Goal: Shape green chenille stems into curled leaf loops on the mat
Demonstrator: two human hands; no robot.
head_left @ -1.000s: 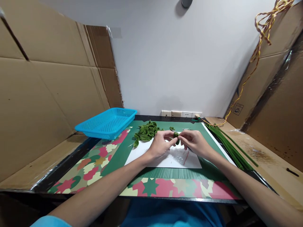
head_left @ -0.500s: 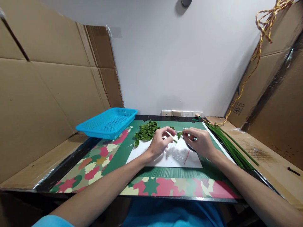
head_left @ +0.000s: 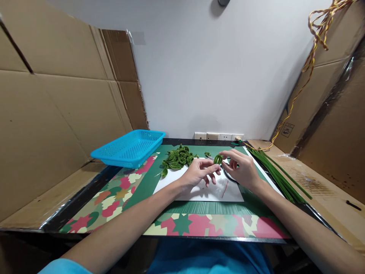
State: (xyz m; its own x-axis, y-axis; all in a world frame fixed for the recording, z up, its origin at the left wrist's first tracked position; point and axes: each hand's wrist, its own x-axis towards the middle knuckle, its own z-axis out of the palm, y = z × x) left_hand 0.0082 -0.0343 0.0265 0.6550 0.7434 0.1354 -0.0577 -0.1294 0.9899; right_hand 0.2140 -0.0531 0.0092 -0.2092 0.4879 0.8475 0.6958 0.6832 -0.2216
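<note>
A small green leaf bent from fuzzy pipe cleaner is between my two hands above the white sheet. My left hand pinches its lower side between thumb and forefinger, the other fingers loosely curled below. From the right, my right hand grips its upper edge with the fingertips. Under my right hand lies a pair of scissors, its dark handle and blade tip partly showing. Beyond my left hand is a pile of similar green pipe-cleaner leaves.
A blue perforated basket stands at the back left. Straight green pipe cleaners lie in a bundle on the right. A thin red strip is on the white sheet. Cardboard walls flank the table; sockets line the back wall.
My left hand has moved right and closed on the leaf, which now faces the camera more broadly. A short green stem end no longer shows by the left fingers. My right hand has barely moved.
</note>
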